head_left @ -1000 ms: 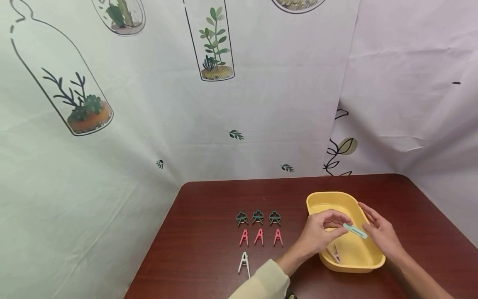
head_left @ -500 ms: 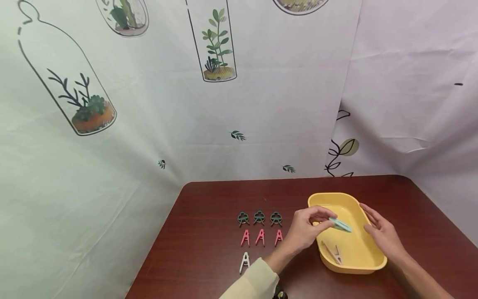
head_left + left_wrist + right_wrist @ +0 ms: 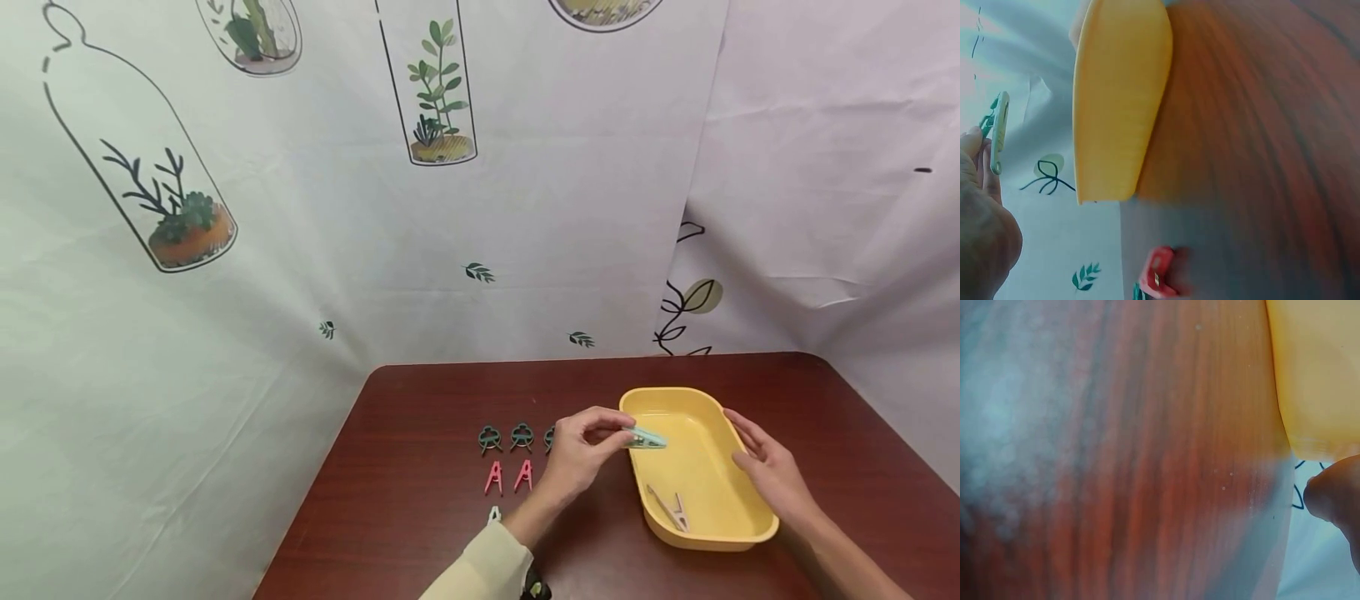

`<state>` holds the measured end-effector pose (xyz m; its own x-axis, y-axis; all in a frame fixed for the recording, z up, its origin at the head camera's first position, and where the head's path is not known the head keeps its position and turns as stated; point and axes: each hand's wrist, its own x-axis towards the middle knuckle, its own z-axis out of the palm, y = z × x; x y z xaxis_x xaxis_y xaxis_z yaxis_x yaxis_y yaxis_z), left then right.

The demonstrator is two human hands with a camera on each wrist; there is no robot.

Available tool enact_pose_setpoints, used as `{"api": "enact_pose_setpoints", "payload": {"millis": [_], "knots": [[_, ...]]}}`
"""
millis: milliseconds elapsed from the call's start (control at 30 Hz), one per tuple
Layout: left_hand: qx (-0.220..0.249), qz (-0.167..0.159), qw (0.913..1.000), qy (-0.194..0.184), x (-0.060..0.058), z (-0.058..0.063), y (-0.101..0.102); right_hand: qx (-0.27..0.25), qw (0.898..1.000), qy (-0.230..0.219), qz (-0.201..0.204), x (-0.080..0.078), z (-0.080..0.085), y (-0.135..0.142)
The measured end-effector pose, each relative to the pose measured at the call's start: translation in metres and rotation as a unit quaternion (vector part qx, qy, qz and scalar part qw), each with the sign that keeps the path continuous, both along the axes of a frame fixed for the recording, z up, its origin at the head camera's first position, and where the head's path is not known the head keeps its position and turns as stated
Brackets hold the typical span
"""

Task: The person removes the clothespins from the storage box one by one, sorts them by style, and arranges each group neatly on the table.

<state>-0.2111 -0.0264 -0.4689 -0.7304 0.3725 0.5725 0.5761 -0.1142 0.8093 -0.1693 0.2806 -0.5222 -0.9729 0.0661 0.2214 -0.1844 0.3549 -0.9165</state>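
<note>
My left hand pinches a mint-green clothespin between thumb and fingers, over the left rim of the yellow basin. In the left wrist view the clothespin is seen side-on, raised above the table. At the basin's right side my right hand grips the rim, thumb toward the inside and fingers outside. One finger or thumb shows beside the basin wall in the right wrist view. Inside the basin lies a beige clothespin, its legs spread.
Left of the basin, dark green round clips form a row, the third partly hidden by my left hand. Below them are pink clothespins; nearer still, a white clothespin is partly covered by my sleeve. A patterned cloth hangs behind the brown table.
My left hand has carried the mint-green clothespin leftward from over the basin's middle to its left rim. My right hand has stayed at the basin's right side.
</note>
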Motion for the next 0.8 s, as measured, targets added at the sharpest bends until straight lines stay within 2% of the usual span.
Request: {"api": "enact_pose_setpoints", "payload": {"millis": [100,267,400,633,800], "knots": [[0.017,0.015,0.9997,-0.010,-0.001,-0.004,-0.008,-0.001,1.000,-0.001,0.001,0.000,0.000,0.000],[0.052,0.032,0.9981,0.006,-0.003,-0.009,-0.020,0.006,1.000,-0.002,-0.002,0.000,0.001,-0.001],[0.056,0.038,0.9977,0.005,-0.004,-0.010,-0.032,0.009,1.000,-0.004,-0.003,0.000,0.002,-0.001],[0.031,0.087,0.9944,-0.050,-0.002,-0.008,-0.054,0.013,1.000,-0.016,-0.006,-0.002,0.004,-0.002],[0.040,0.097,0.9913,-0.079,0.001,-0.012,-0.067,0.018,0.999,-0.025,-0.008,-0.002,0.003,-0.001]]}}
